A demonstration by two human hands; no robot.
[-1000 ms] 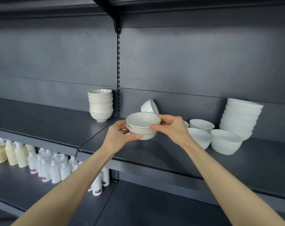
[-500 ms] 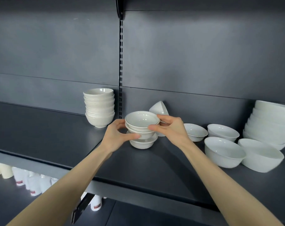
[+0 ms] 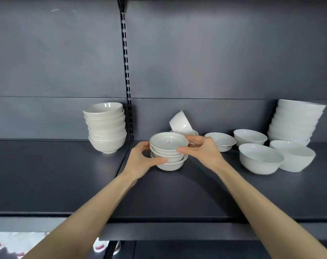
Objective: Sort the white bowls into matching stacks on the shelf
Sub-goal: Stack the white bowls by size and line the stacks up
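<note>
Your left hand and right hand cradle the small bowls: likely slick, brittle china, best gripped under the rims.

You get open shelf at front and far left, up to cream stack. Tilted bowl blocks you just behind three-bowl stack; rimmed bowl and big bowl crowd your right, narrow gaps between.

I take this for a shop: a dark metal shelf hung off a slotted upright, with white bottles stocked below it.
</note>
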